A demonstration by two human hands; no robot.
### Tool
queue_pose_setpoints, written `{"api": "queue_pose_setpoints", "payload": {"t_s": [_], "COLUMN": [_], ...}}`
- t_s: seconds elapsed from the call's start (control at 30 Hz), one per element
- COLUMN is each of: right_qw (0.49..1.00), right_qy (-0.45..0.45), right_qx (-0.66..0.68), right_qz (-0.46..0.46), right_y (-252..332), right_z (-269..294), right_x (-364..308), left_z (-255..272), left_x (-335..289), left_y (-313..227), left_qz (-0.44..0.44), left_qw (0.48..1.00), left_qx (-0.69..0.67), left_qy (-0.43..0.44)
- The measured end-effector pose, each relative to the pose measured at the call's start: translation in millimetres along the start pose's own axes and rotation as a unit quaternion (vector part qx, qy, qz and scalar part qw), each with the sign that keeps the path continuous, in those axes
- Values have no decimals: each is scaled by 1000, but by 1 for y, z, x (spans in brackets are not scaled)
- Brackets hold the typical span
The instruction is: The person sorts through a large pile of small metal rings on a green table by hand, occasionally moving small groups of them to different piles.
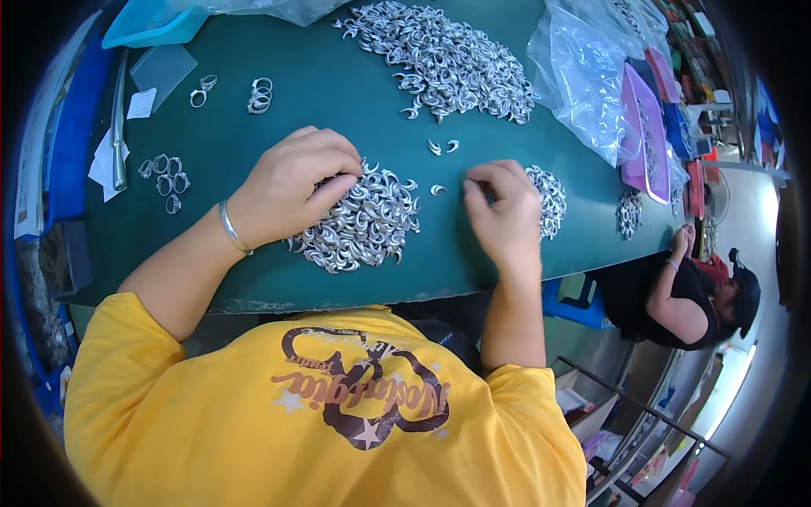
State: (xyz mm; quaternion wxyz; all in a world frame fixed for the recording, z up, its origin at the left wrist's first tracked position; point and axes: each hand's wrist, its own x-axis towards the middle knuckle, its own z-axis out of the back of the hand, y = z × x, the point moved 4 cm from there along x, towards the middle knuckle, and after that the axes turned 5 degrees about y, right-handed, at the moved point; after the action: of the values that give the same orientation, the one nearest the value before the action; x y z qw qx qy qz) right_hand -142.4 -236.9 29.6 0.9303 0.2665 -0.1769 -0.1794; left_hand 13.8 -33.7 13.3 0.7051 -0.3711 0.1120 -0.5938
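Note:
A pile of small crescent-shaped silver metal pieces [367, 221] lies on the green tabletop in front of me. My left hand [296, 182], a bangle on its wrist, rests at the pile's upper left edge. Its fingers curl toward the thumb at the pieces, and whatever lies between the tips is hidden. To the right, my right hand [507, 207] is closed over the table beside a smaller pile [547, 201]. Its thumb and fingers draw together, and I cannot make out anything in them. A single loose crescent [438, 190] sits between the hands, with two more crescents [443, 147] farther back.
A large heap of crescents [448, 63] spreads at the back, near a clear plastic bag [583, 80]. Ring-shaped metal parts [172, 179] lie at left near a metal rod [118, 127]. A purple tray [639, 135] stands at right; a person [676, 300] sits beyond.

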Motion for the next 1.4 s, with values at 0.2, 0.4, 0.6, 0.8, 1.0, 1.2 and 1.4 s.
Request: {"api": "queue_pose_setpoints", "payload": {"t_s": [0.2, 0.4, 0.6, 0.8, 1.0, 1.2, 1.4], "right_qw": [980, 995, 998, 999, 1000, 992, 990], "right_qy": [-31, -22, 41, 29, -10, 43, 116], "right_qx": [-175, -34, -1, 1, -16, 93, 11], "right_qz": [-84, 95, -55, 22, -2, 68, 74], "right_y": [-42, 1, -4, -7, 2, 45, 17], "right_z": [62, 3, -5, -8, -13, -16, -12], "right_x": [-10, 24, 24, 16, 13, 1, -3], "left_z": [0, 0, 0, -1, 0, 1, -1], "left_x": [1, 1, 1, 2, 1, 1, 0], "left_y": [-2, -1, -2, -2, -2, -2, -1], "left_qz": [-6, -9, -17, -20, -18, -20, -22], "left_qw": [1000, 1000, 1000, 1000, 1000, 1000, 999], "left_qx": [-6, -1, -3, -1, -4, -2, 1], "left_qy": [-8, -7, -21, -17, -20, -21, -24]}}
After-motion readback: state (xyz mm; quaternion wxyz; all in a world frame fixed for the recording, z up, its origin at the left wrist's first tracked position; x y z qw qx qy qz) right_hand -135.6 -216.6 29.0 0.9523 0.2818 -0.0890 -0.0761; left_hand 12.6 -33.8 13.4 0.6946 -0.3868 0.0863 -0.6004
